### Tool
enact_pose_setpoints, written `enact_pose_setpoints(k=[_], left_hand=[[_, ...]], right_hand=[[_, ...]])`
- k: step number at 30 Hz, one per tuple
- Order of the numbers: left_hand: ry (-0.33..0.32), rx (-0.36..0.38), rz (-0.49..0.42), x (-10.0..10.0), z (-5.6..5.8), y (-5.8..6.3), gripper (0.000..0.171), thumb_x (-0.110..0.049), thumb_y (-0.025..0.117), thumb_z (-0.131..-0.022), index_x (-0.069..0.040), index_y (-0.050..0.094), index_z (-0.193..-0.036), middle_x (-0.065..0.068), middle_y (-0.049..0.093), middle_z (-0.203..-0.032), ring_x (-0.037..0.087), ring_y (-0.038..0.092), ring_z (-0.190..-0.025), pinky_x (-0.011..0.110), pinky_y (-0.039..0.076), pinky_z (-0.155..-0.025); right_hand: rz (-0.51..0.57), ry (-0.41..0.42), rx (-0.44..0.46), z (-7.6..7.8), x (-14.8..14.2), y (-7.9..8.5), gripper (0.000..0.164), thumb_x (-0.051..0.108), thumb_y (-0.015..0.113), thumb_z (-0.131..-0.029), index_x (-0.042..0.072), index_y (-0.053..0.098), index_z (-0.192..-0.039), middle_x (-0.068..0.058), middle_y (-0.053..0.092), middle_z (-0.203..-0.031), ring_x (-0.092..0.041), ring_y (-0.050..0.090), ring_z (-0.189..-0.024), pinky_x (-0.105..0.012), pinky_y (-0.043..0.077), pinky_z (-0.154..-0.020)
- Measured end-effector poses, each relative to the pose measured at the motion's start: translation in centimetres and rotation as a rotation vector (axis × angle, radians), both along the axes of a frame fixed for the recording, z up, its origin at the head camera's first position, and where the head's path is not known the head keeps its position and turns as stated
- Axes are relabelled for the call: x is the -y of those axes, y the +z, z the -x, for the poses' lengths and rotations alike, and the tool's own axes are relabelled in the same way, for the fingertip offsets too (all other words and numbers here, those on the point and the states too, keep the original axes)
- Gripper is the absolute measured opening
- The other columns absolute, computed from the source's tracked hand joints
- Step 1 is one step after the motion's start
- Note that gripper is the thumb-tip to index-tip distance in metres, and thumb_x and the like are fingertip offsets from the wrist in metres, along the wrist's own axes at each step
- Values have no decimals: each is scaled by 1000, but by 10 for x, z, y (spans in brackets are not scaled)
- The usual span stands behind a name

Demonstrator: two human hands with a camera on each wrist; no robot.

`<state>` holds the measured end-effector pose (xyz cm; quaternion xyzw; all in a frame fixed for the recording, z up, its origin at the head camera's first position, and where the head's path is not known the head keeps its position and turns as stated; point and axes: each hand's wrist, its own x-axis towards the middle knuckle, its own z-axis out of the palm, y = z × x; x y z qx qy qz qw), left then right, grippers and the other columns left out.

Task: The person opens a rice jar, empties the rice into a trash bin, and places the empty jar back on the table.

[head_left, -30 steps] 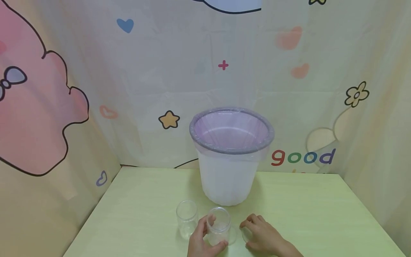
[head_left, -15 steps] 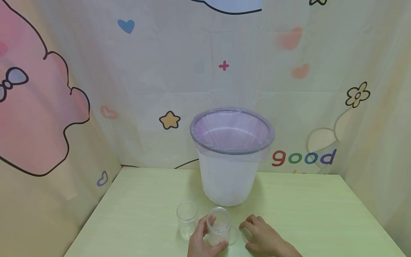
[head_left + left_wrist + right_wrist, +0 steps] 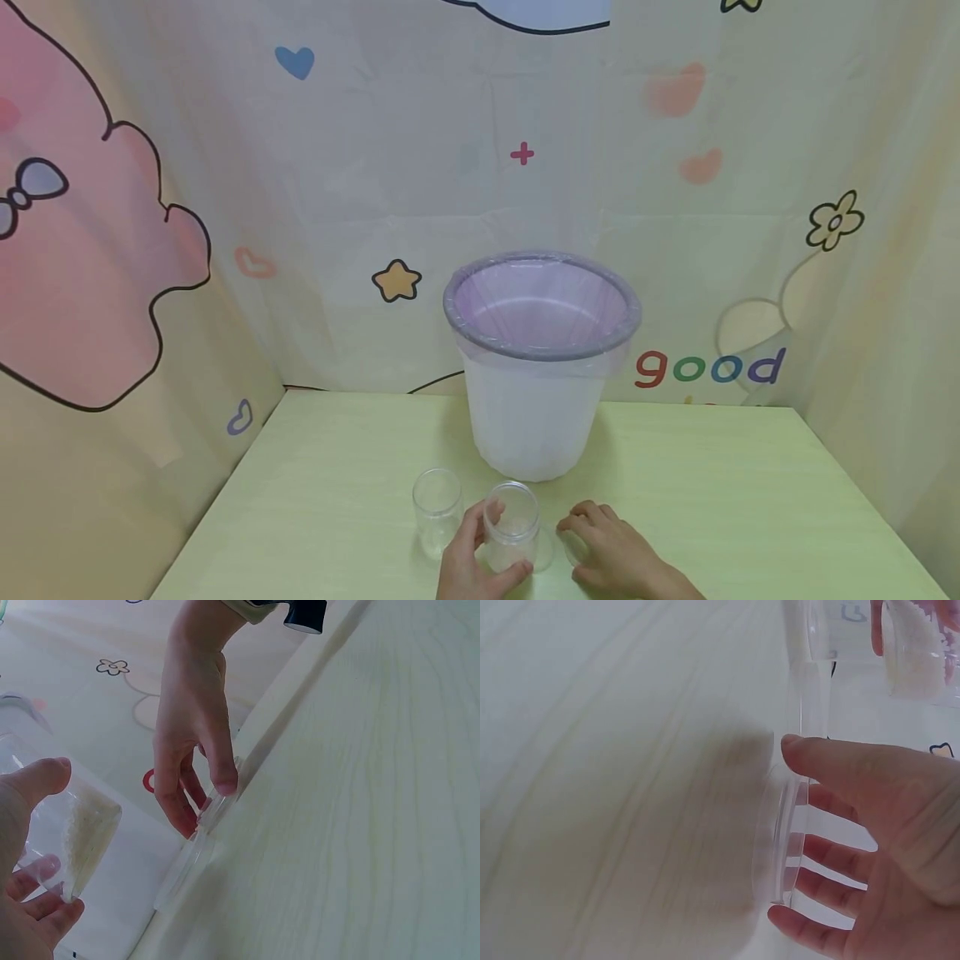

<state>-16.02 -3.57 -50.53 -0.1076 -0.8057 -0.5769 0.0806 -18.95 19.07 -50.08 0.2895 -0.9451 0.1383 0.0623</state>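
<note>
Just in front of the white bin (image 3: 531, 425), the left hand (image 3: 461, 567) grips a clear jar (image 3: 516, 525), thumb and fingers curled round its wall; the left wrist view shows pale grains (image 3: 88, 832) in its base and the jar upright, raised off the worktop (image 3: 750, 500). Before the bin and a little to its right, the right hand (image 3: 618, 550) pinches a flat lid (image 3: 780, 840) by the rim; whether that lid is lifted, I cannot tell. A loose lid (image 3: 182, 870) lies on the near side of the bin, between the two hands. Another jar (image 3: 437, 512) stands before the bin's left side. Compared with half a second ago, almost nothing differs: both grips, the bin and the standing jar match, while the right hand seems to have edged very slightly left.
</note>
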Motion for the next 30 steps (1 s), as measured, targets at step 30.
enact_pose_setpoints(k=[30], left_hand=[[-30,-84,21,12,-7,17,72,-35,81,-65,-12,48,-125,3,60,-119,18,60,-101,33,48,-86]], right_hand=[[121,132,-421,7,5,22,30,17,80,-64,20,61,-88,11,55,-84,-7,51,-72,-20,45,-60]])
